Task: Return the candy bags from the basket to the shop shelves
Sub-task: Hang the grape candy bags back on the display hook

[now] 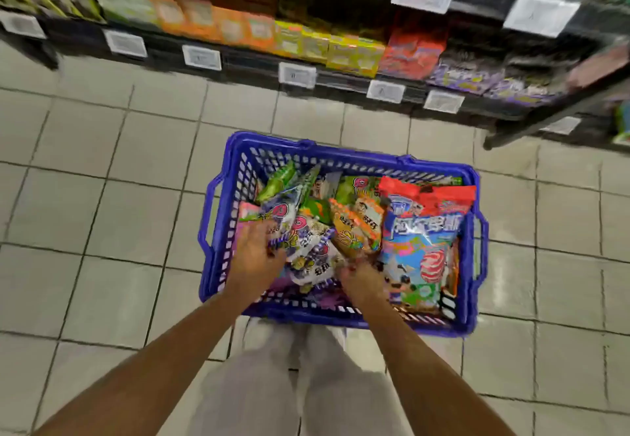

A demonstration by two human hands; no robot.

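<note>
Many candy bags (354,227) fill the blue basket (341,157) on the tiled floor (102,196). Inside it, the left hand (254,253) presses a purple-and-white bag (306,251) at the basket's left side, and the right hand (363,278) sits mid-basket; motion blur hides both hands' fingers. Beyond the basket's far rim stand the shop shelves (341,46).

Pale floor tiles (102,217) are spreading below; white price tags (297,74) are hanging blurred; light trousers (272,388) are showing.
</note>
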